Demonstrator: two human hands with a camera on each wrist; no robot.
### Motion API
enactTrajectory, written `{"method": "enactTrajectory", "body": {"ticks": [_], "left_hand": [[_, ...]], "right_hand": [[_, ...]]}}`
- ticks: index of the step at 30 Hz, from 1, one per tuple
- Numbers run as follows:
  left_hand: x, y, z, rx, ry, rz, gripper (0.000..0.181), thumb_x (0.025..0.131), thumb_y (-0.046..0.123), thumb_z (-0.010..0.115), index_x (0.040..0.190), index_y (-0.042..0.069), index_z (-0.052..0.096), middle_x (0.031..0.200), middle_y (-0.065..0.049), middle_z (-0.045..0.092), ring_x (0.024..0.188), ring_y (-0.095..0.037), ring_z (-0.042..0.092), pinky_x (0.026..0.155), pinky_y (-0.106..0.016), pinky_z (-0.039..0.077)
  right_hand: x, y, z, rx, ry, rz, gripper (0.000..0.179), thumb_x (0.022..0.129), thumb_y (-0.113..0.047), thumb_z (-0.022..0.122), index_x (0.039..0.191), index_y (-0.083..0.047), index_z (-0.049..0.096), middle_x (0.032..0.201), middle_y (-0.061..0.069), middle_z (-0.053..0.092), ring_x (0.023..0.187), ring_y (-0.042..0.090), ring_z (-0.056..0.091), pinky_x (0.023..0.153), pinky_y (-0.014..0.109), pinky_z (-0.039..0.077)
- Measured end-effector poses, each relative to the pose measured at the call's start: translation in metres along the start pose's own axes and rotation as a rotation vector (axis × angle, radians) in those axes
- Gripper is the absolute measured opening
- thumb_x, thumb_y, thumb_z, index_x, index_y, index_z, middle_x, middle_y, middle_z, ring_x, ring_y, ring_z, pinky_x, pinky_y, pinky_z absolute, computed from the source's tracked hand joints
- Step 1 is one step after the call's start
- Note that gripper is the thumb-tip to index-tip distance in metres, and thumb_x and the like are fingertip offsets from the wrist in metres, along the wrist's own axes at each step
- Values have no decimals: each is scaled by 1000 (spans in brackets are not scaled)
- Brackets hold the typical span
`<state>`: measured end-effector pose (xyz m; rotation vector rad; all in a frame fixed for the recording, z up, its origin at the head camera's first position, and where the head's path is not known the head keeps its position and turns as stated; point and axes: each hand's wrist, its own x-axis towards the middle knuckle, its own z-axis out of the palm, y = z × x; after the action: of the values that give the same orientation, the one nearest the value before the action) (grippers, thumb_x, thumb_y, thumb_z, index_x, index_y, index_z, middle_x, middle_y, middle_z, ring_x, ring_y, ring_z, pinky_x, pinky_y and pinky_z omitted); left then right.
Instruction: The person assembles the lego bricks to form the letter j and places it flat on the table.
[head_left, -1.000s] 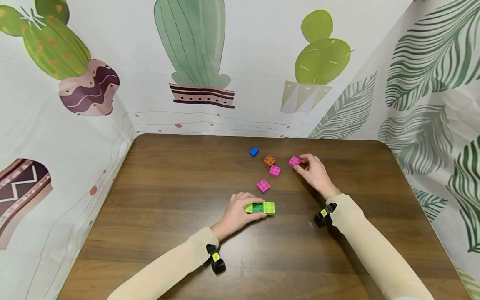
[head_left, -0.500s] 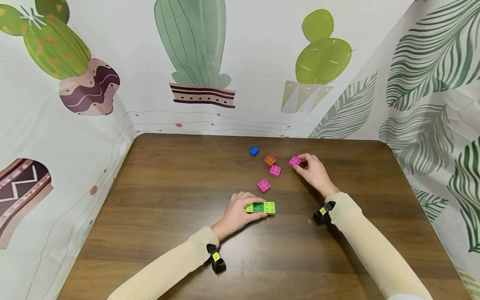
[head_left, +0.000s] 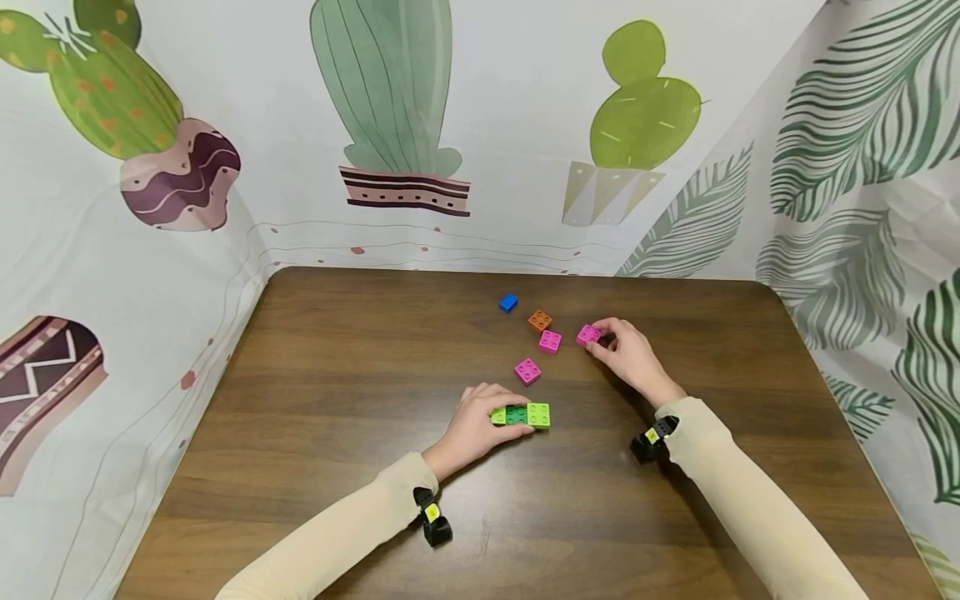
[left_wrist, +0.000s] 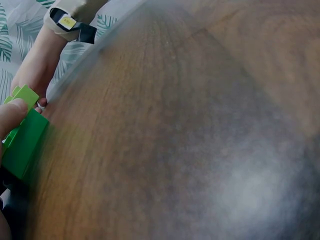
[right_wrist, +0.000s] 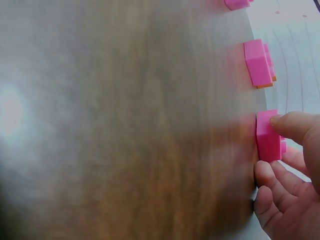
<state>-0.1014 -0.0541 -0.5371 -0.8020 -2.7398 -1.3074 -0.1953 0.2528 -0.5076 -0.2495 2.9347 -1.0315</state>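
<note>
My left hand [head_left: 475,425] grips a row of joined toy bricks, thumb along the near side and fingers along the far side. Two light green bricks [head_left: 538,415] sit at its ends, with a dark green brick [head_left: 516,415] showing between them; the left wrist view shows the green side [left_wrist: 26,142] under the thumb. Farther back on the right, my right hand [head_left: 632,357] pinches a pink brick [head_left: 588,335] between thumb and fingers. In the right wrist view the thumb lies on that pink brick's side [right_wrist: 269,142].
Two more pink bricks, one nearer [head_left: 527,372] and one farther [head_left: 550,342], lie between the hands. The farther one is close to an orange brick [head_left: 540,321]. A blue brick [head_left: 508,302] lies near the back edge of the wooden table [head_left: 360,333].
My right hand has shifted slightly toward me, bringing the pink brick with it. The left hand and its joined bricks stay where they were.
</note>
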Motion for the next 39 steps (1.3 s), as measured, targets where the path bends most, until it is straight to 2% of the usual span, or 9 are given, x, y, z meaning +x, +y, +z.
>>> {"method": "enactTrajectory", "body": {"ticks": [10, 27, 39], "left_hand": [[0, -1, 0, -3, 3, 5, 39, 86, 40, 87, 120, 24, 78, 108, 8, 72, 104, -11, 58, 96, -41, 38], [0, -2, 1, 7, 24, 23, 39, 86, 40, 87, 120, 24, 79, 107, 8, 72, 103, -11, 58, 93, -42, 38], [1, 1, 0, 7, 10, 8, 39, 86, 39, 87, 120, 22, 78, 107, 8, 72, 103, -11, 58, 92, -40, 38]], "right_hand": [[-20, -5, 3, 16, -29, -24, 36, 97, -20, 74, 126, -2, 63, 113, 17, 64, 84, 25, 59, 74, 36, 47], [-52, -28, 9, 19, -10, -222, 33, 93, -17, 80, 123, -8, 68, 99, 9, 65, 76, 15, 56, 63, 28, 46], [-68, -53, 6, 77, -86, -261, 33, 94, -18, 79, 125, -11, 68, 97, 7, 64, 78, 13, 56, 63, 27, 48]]}}
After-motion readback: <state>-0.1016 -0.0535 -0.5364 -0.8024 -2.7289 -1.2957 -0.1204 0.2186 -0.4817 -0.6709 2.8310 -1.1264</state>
